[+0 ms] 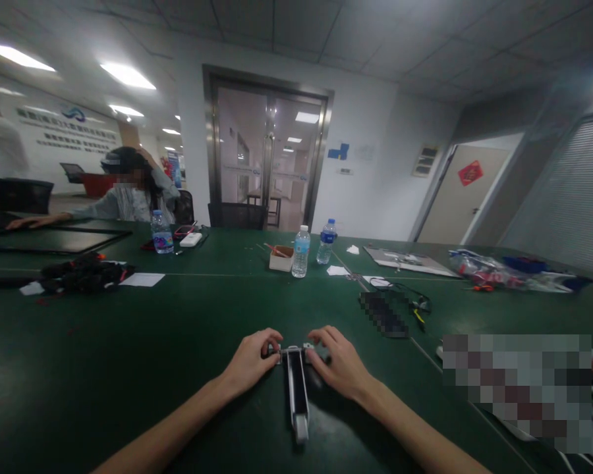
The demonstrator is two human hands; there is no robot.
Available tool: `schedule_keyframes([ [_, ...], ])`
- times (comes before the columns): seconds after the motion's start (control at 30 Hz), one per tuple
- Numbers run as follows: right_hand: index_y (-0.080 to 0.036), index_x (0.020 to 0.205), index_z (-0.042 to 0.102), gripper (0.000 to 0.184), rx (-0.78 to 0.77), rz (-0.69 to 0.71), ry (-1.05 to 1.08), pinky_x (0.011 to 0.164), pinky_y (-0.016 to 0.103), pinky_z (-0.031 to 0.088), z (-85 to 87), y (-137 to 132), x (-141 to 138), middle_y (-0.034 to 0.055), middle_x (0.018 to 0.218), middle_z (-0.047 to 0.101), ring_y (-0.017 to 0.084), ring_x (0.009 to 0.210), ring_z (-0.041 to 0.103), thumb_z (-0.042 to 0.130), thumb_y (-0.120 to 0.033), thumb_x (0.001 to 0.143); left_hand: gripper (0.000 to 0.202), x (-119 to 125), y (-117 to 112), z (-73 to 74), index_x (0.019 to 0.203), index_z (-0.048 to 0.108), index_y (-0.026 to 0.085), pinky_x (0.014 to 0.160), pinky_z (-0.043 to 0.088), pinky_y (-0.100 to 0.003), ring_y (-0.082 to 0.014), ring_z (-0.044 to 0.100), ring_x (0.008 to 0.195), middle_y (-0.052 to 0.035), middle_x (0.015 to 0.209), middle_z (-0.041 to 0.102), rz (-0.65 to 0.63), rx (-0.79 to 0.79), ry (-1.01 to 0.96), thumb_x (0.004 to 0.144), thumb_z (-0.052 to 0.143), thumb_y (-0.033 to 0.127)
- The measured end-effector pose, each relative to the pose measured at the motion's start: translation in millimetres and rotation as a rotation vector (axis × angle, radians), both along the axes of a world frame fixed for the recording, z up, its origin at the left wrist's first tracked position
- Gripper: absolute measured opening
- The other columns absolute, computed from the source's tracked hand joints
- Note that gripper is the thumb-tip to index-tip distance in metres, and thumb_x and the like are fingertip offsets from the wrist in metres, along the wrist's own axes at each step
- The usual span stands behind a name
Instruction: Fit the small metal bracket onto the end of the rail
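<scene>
On smooth green table (pixel 128 368), left hand (pixel 251 361) and right hand (pixel 340 363) pinching long metal bar (pixel 297 388) (dark inset), plastic bottles (pixel 301 251) beyond

We are in an office meeting room turned into a light assembly space. A long green-topped table (pixel 178 329) fills the room under a grid ceiling with flush light panels (pixel 127 76). Glass double doors in a steel frame (pixel 268 148) open onto a corridor, and a wall beyond carries a company logo and lettering (pixel 72 128). On the table we see water bottles (pixel 301 251), a small box of parts (pixel 281 258), loose cables (pixel 82 273) and bagged components (pixel 494 271). Another person (pixel 128 187) sits at the far end.
</scene>
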State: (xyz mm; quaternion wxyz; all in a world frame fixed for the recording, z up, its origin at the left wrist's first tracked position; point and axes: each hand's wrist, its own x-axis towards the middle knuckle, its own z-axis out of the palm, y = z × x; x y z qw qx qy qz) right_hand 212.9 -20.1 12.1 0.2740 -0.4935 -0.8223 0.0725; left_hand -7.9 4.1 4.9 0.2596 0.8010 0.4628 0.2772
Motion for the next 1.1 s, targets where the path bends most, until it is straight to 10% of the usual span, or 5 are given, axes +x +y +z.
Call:
schedule_keyframes([
  [0.2, -0.024, 0.12, 0.047, 0.038, -0.245, -0.145, -0.291, 0.07, 0.037, 0.048, 29.3, -36.1, -53.2, 0.01, 0.116, 0.049, 0.025, 0.089, 0.061, 0.05, -0.035, 0.083, 0.025, 0.8, -2.1, 0.5, 0.104, 0.061, 0.018, 0.074, 0.048, -0.028, -0.0187, 0.061, 0.081, -0.0027, 0.092, 0.067, -0.01, 0.008, -0.04, 0.08, 0.055, 0.022],
  [0.43, -0.024, 0.125, 0.041, 0.048, -0.192, -0.181, -0.472, 0.066, 0.035, 0.049, 18.6, -20.0, -74.9, 0.0135, 0.119, 0.048, 0.026, 0.089, 0.063, 0.047, -0.01, 0.079, 0.029, -1.7, -3.7, 1.9, 0.104, 0.06, 0.018, 0.072, 0.049, -0.027, -0.0189, 0.062, 0.08, -0.0033, 0.095, 0.067, 0.011, -0.001, -0.102, 0.076, 0.057, 0.018],
  [1.1, -0.025, 0.132, 0.037, 0.048, -0.134, -0.535, -0.64, 0.075, 0.035, 0.044, -13.9, 178.1, 36.8, 0.0165, 0.123, 0.041, 0.027, 0.103, 0.056, 0.038, -0.009, 0.087, 0.026, -1.9, -2.4, 7.9, 0.108, 0.057, 0.015, 0.072, 0.049, -0.03, -0.018, 0.06, 0.081, -0.0062, 0.101, 0.064, 0.122, -0.136, -0.101, 0.083, 0.051, 0.019],
])
